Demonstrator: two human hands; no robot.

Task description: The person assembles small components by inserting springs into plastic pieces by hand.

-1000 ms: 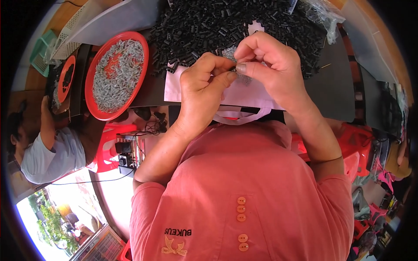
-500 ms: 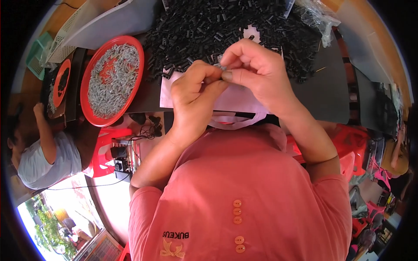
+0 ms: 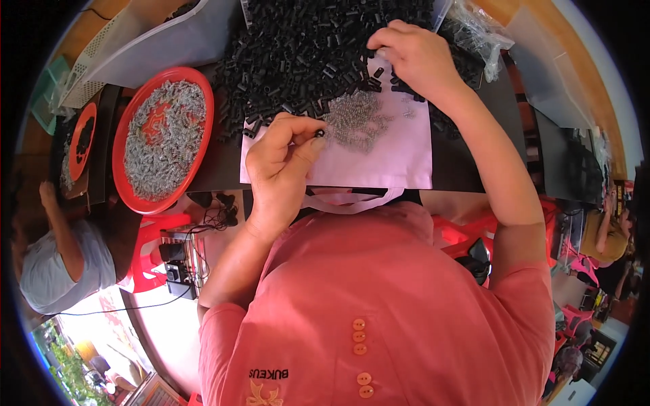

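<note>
My left hand (image 3: pixel 279 169) is closed in a pinch over the pale pink cloth bag (image 3: pixel 379 166). Between its thumb and forefinger is a small black tube (image 3: pixel 319 134), its open end showing. My right hand (image 3: pixel 423 64) reaches to the near right part of a large heap of black tubes (image 3: pixel 298 68), fingers curled together; what is between its fingertips, if anything, is hidden. On the cloth, between the hands, lies a loose pile of small silvery springs (image 3: pixel 357 122). A few black tubes (image 3: pixel 374 82) rest on the cloth beneath the right hand.
At left, a red round tray (image 3: pixel 120 152) holds many silvery metal pieces. Translucent plastic bins (image 3: pixel 162 44) stand at the far left, and crumpled clear plastic (image 3: pixel 481 37) lies at the far right. Another person (image 3: pixel 68 254) sits left, beside an orange tray (image 3: pixel 90 115).
My hands, which met over the cloth, are now apart. The right hand went up and right to the black heap; the left shifted slightly left and down. The spring pile is uncovered.
</note>
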